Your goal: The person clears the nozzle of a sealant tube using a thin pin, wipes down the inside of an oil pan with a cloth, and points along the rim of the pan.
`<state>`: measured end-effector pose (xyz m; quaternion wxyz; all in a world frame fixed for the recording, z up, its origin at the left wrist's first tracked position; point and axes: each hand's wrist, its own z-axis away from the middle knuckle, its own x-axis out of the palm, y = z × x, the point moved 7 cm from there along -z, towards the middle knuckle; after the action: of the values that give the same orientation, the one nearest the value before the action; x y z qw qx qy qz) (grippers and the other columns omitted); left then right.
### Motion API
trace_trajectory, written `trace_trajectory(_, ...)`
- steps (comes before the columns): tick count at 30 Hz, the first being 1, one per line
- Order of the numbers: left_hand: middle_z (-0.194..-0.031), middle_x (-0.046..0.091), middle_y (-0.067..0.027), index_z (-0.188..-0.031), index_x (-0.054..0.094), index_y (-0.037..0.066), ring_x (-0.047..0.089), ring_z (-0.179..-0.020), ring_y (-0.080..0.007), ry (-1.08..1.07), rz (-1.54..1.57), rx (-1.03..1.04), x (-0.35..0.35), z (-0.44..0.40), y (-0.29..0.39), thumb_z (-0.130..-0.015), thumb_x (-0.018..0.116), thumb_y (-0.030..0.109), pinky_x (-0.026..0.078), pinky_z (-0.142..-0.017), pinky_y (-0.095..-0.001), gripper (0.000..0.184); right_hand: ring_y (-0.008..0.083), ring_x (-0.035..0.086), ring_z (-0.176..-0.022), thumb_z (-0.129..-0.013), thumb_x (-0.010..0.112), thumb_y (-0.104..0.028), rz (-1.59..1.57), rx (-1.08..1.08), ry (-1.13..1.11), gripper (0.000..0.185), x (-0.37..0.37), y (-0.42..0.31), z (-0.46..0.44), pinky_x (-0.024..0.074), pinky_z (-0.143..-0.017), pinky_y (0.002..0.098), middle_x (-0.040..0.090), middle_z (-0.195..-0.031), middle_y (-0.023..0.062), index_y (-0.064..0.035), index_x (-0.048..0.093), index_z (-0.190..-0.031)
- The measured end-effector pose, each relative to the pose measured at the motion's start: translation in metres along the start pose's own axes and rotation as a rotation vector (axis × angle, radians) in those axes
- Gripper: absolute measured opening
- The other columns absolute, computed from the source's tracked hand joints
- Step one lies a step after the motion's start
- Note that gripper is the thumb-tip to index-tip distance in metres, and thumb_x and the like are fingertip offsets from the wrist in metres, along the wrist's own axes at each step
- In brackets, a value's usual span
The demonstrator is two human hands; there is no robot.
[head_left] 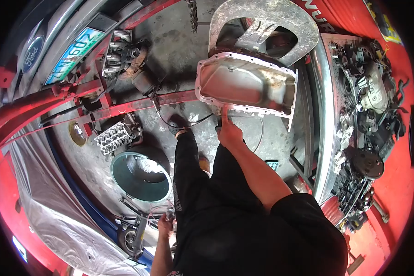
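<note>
A metal oil pan (244, 85) rests open side up on a worn plastic chair (218, 27), its bolt-hole flange facing me. My right hand (230, 132) is at the near edge of the pan, index finger stretched out against the flange and the other fingers curled. Nothing shows in its grip. Low on the left, my left hand (165, 226) is closed around a small thing, partly metallic, too small to name. A thin red hose (151, 212) loops beside that hand.
A dark round tub (142, 177) stands left of my legs, with a cylinder head (117, 137) behind it. A red steel beam (133, 106) crosses the floor. Engine parts (372, 92) crowd a bench at right. A Ford vehicle front (55, 50) is upper left.
</note>
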<state>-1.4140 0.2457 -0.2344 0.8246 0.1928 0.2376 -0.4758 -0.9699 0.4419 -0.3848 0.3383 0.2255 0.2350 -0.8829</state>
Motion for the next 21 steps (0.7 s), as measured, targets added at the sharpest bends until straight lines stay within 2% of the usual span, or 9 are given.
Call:
trace_trajectory(2,-0.086,0.066,-0.0108,-0.1,0.061,-0.004,0.064,-0.075,-0.0185,-0.131,0.333,-0.083,-0.031,-0.022,-0.005,-0.084,0.064,0.007,0.051,-0.068,-0.0299,0.02,0.0393,0.064,-0.091,-0.08,0.058,-0.012,-0.006,-0.066,0.148,0.099,0.001,-0.02,0.001,0.053,-0.076,0.0487,0.061,-0.112,0.0231,-0.0188,-0.009,-0.153)
trace_trajectory(4,-0.084,0.065,-0.0098,-0.102,0.061,-0.002,0.064,-0.073,-0.0169,-0.191,1.084,-0.239,-0.02,-0.055,-0.083,-0.085,0.061,0.005,0.052,-0.064,-0.0274,0.019,0.0395,0.065,-0.089,-0.08,0.058,-0.013,-0.006,-0.145,0.292,0.099,0.0,-0.045,0.001,0.0528,-0.075,0.0489,0.062,-0.108,0.0236,-0.018,-0.007,-0.153)
trace_trajectory(5,-0.081,0.064,-0.0089,-0.102,0.06,-0.002,0.063,-0.069,-0.016,-0.141,0.783,-0.188,-0.046,-0.062,-0.078,-0.084,0.059,0.004,0.054,-0.06,-0.0272,0.019,0.04,0.065,-0.086,-0.08,0.058,-0.013,-0.008,-0.095,0.235,0.098,0.004,-0.054,-0.005,0.0527,-0.075,0.0489,0.062,-0.108,0.0246,-0.0173,-0.006,-0.153)
trace_trajectory(8,-0.075,0.061,-0.0088,-0.098,0.057,-0.001,0.061,-0.064,-0.016,-0.12,0.569,-0.095,-0.104,-0.08,-0.074,-0.083,0.058,0.006,0.052,-0.058,-0.0287,0.016,0.0419,0.065,-0.085,-0.08,0.057,-0.012,-0.11,0.013,0.168,0.096,0.02,-0.073,-0.008,0.0522,-0.074,0.0495,0.062,-0.108,0.0271,-0.0147,-0.005,-0.153)
trace_trajectory(12,-0.08,0.062,-0.009,-0.097,0.059,-0.001,0.065,-0.068,-0.0186,-0.111,0.574,-0.127,-0.144,-0.109,-0.107,-0.08,0.059,0.007,0.056,-0.061,-0.0301,0.018,0.0427,0.065,-0.088,-0.08,0.057,-0.014,-0.318,0.14,0.261,0.097,0.017,-0.09,-0.012,0.051,-0.076,0.0511,0.063,-0.108,0.0262,-0.0126,-0.006,-0.153)
trace_trajectory(14,-0.081,0.065,-0.0112,-0.099,0.06,-0.005,0.066,-0.068,-0.0186,-0.124,0.503,-0.097,-0.158,-0.12,-0.109,-0.082,0.057,0.008,0.058,-0.063,-0.0314,0.022,0.0415,0.065,-0.09,-0.079,0.059,-0.015,-0.284,0.099,0.444,0.1,0.004,-0.103,-0.02,0.0497,-0.079,0.0513,0.065,-0.104,0.0243,-0.0111,-0.008,-0.152)
trace_trajectory(18,-0.08,0.065,-0.0112,-0.096,0.06,-0.004,0.066,-0.065,-0.018,-0.128,0.486,-0.077,-0.168,-0.143,-0.12,-0.081,0.057,0.007,0.057,-0.063,-0.0314,0.019,0.0423,0.065,-0.094,-0.083,0.058,-0.022,-0.215,0.154,0.15,0.099,-0.005,-0.134,-0.029,0.0499,-0.081,0.0509,0.065,-0.105,0.0267,-0.0198,-0.011,-0.153)
trace_trajectory(19,-0.081,0.065,-0.0114,-0.095,0.06,-0.004,0.066,-0.065,-0.018,-0.14,0.486,-0.065,-0.169,-0.145,-0.117,-0.081,0.057,0.007,0.057,-0.063,-0.0313,0.018,0.0392,0.068,-0.082,-0.083,0.058,-0.022,-0.146,0.14,0.216,0.098,-0.003,-0.136,-0.03,0.052,-0.074,0.0497,0.068,-0.093,0.0226,-0.0163,-0.01,-0.153)
trace_trajectory(21,-0.079,0.065,-0.0108,-0.094,0.06,-0.004,0.066,-0.065,-0.0178,-0.154,0.476,-0.044,-0.168,-0.149,-0.113,-0.081,0.057,0.007,0.056,-0.062,-0.0309,0.018,0.0394,0.068,-0.082,-0.082,0.058,-0.023,-0.153,0.15,0.23,0.097,-0.002,-0.137,-0.03,0.0521,-0.074,0.0498,0.068,-0.093,0.0228,-0.0162,-0.009,-0.153)
